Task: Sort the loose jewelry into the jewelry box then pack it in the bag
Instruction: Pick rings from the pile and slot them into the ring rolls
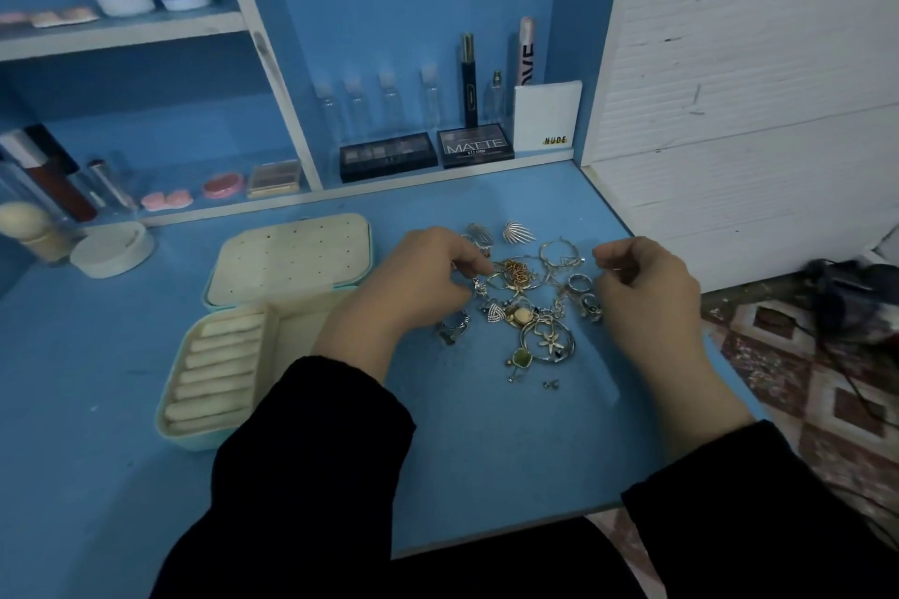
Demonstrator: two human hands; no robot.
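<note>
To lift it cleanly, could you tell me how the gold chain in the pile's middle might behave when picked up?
The gold chain lies bunched in loose loops, so it will probably hang limp. It rests among hoop earrings, so it may snag and drag them. Its links look fine, so it is likely light.

1. Home vanity corner, pretty clearly.
2. Blue shelves [121, 32] stocked with eyeshadow palettes [476, 145], little spray bottles [391, 100], lens cases [167, 200].
3. Patterned rug [798, 384] beside the desk [97, 404].
</note>
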